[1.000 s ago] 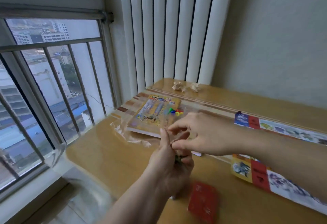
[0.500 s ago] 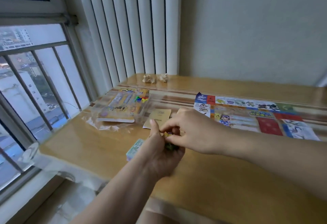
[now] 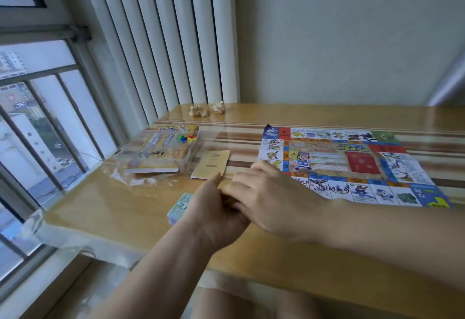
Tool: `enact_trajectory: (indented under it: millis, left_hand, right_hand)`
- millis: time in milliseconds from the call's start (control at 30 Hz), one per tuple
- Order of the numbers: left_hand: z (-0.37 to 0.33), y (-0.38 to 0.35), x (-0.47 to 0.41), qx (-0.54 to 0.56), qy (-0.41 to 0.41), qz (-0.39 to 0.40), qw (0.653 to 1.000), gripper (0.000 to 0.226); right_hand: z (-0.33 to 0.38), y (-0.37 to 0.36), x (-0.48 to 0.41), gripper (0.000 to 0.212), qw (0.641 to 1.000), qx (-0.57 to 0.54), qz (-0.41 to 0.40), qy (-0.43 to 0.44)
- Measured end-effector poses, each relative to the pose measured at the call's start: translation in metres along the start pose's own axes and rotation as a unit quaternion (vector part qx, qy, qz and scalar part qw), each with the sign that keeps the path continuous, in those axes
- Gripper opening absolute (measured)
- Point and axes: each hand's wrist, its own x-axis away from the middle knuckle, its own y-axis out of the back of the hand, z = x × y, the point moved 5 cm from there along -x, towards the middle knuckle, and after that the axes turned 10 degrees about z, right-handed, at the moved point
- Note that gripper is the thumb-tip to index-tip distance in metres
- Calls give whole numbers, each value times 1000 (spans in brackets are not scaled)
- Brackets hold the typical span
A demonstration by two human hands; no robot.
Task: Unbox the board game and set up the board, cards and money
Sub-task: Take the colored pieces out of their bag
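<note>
The two hands met at the middle of the frame, above the table [image 3: 113,208]. The left hand [image 3: 214,214] was cupped with its thumb up, and the right hand [image 3: 274,200] lay across it, fingers reaching into the palm; whether either gripped anything could not be told. The board [image 3: 327,158] lay unfolded at the right of the frame. The box [image 3: 161,153] sat at centre left, a tan booklet [image 3: 212,165] just beside it. A pale green stack of money [image 3: 179,208] showed just left of the left hand
</note>
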Motion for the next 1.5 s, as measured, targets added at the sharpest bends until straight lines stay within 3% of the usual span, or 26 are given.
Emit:
enact_trajectory:
  millis: [167, 300, 400, 467, 533, 600, 667, 767, 967, 1133, 1300, 1500]
  left_hand:
    - [0, -10, -2, -1, 18, 69, 997, 72]
    - [-5, -12, 1, -105, 22, 111, 988, 62]
    - [-29, 7, -4, -266, -80, 48, 959, 38]
    - [-48, 17, -1, -423, -177, -10, 888, 22]
    - [-58, 19, 5, -575, -249, -33, 779, 14]
    - [-58, 23, 6, -668, -275, -36, 690, 13]
    - [-54, 28, 4, -718, -272, -41, 640, 15]
    - [-48, 34, -1, -754, -275, -42, 595, 15]
    - [-49, 36, -5, -760, -295, -37, 578, 15]
    - [-49, 37, -6, -758, -307, -30, 574, 15]
    - [-44, 39, -7, -756, -309, -20, 577, 15]
    - [-43, 37, -5, -756, -312, -16, 575, 17]
  right_hand:
    - [-5, -13, 4, 24, 1000, 8, -10, 7]
    - [-14, -10, 8, 33, 976, -216, -17, -14]
    - [-21, -27, 19, 27, 955, -291, 38, -49]
    - [-19, -48, 30, 26, 956, -258, 120, -78]
    - [-13, -67, 39, 28, 954, -222, 182, -90]
    - [-6, -74, 41, 29, 954, -212, 192, -92]
    - [-5, -75, 41, 31, 957, -204, 185, -93]
    - [-5, -73, 40, 37, 962, -183, 181, -94]
    - [-10, -76, 40, 65, 965, -167, 178, -99]
    - [-14, -73, 41, 60, 960, -207, 146, -117]
    - [-7, -74, 45, 46, 971, -155, 167, -74]
    - [-6, -84, 44, 82, 948, -199, 240, -60]
